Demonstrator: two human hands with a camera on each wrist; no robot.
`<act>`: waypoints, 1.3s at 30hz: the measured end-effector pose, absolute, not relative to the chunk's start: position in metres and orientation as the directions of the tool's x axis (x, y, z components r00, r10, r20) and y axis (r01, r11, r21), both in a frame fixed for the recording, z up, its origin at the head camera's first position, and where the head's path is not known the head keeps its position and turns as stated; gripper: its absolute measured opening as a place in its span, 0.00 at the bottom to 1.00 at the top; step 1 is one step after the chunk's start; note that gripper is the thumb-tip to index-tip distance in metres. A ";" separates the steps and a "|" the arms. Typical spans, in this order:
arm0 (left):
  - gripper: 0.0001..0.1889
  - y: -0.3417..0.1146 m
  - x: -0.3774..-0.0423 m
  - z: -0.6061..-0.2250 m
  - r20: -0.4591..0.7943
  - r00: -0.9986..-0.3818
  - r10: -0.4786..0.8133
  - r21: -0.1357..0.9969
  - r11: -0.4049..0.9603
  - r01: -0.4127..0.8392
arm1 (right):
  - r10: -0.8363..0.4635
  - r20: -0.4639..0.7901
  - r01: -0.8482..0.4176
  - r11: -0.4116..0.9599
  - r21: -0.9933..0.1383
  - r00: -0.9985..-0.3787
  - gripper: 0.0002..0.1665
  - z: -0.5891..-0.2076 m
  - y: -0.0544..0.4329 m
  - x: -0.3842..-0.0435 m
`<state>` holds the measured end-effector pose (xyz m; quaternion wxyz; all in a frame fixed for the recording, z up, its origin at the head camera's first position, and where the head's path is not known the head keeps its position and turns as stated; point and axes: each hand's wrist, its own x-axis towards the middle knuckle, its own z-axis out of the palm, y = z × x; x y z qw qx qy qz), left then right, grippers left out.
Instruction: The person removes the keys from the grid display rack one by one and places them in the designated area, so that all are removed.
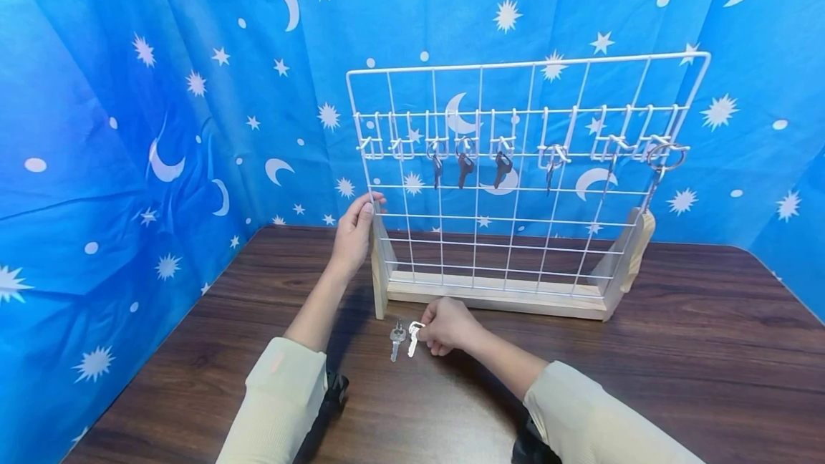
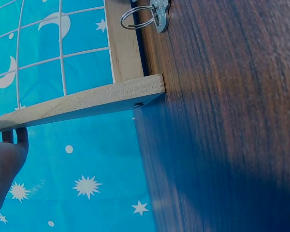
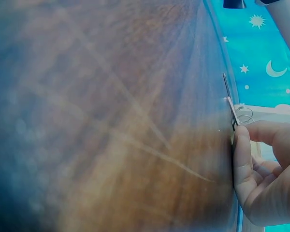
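Observation:
My left hand (image 1: 354,235) holds the left wooden side post (image 2: 87,102) of a white wire grid rack (image 1: 475,243), fingers behind it in the left wrist view. Low in front of the rack, my right hand (image 1: 449,326) pinches a bright silver key (image 1: 412,344) at its head between thumb and finger. In the right wrist view that key (image 3: 232,110) looks slightly raised off the tabletop. Just left of it lies a second silver key (image 1: 397,339); a ring joined to a key (image 2: 160,14) shows in the left wrist view.
Dark keys (image 1: 465,167) and other keys on rings hang from several white hooks across the grid, one large ring (image 1: 667,156) at the far right. A wooden base bar (image 1: 496,297) joins the side posts on the brown table (image 1: 709,349). Blue star-patterned cloth (image 1: 213,127) stands behind.

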<state>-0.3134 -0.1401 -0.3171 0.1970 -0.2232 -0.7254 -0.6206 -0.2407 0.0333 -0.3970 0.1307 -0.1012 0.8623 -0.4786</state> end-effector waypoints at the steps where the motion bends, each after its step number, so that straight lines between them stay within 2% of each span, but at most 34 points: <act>1: 0.18 -0.140 -0.313 -0.317 0.564 -0.822 0.080 0.812 0.126 0.569 | -0.299 -0.128 -0.049 0.521 -0.852 -0.946 0.07 -0.397 0.033 -0.241; 13: 0.17 -0.133 -0.289 -0.297 0.538 -0.838 0.085 0.826 0.145 0.545 | -0.304 -0.138 -0.034 0.500 -0.865 -0.943 0.07 -0.398 0.034 -0.242; 18: 0.17 -0.135 -0.297 -0.303 0.537 -0.839 0.089 0.828 0.133 0.544 | -0.293 -0.154 -0.015 0.502 -0.865 -0.943 0.07 -0.391 0.039 -0.243; 23: 0.18 -0.141 -0.314 -0.317 0.546 -0.833 0.090 0.825 0.117 0.553 | -0.277 -0.101 -0.053 0.497 -0.866 -0.956 0.07 -0.382 0.047 -0.245; 26: 0.18 -0.141 -0.315 -0.319 0.560 -0.823 0.091 0.814 0.126 0.568 | -0.250 0.002 -0.135 0.516 -0.846 -0.968 0.06 -0.374 0.050 -0.245; 28: 0.19 -0.141 -0.316 -0.319 0.568 -0.818 0.090 0.808 0.128 0.575 | -0.222 0.122 -0.227 0.548 -0.805 -0.967 0.06 -0.367 0.052 -0.245; 32: 0.19 -0.140 -0.315 -0.317 0.570 -0.817 0.088 0.809 0.117 0.577 | -0.148 0.348 -0.362 0.612 -0.703 -0.926 0.07 -0.350 0.054 -0.243; 39: 0.18 -0.140 -0.314 -0.317 0.566 -0.821 0.083 0.813 0.109 0.572 | -0.046 0.483 -0.427 0.546 -0.721 -0.874 0.07 -0.318 0.059 -0.243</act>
